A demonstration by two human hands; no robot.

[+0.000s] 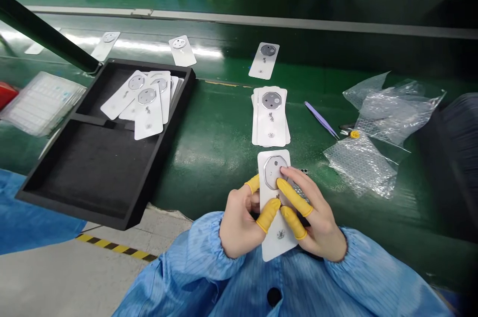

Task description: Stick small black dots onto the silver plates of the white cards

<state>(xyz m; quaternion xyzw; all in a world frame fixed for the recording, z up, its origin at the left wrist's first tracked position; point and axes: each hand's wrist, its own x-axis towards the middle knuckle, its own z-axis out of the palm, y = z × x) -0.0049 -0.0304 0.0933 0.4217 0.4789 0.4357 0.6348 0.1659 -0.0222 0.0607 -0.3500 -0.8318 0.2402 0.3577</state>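
Phone back panel (pixel 269 194) in two hands, over the table (pixel 212 158) edge, at six o'clock from the stacked panels (pixel 271 120)!
Left hand (pixel 241 225) has its fingers closed on the nine o'clock edge, thumb on the face; right hand (pixel 323 227), fingers part-spread, touches face and camera ring (pixel 271 177), though whether it grips, I can't tell. Looks light, stiff, slick, likely easy to scratch or crack: best taken by the long edges. Long axis runs twelve to six, ring end at twelve.
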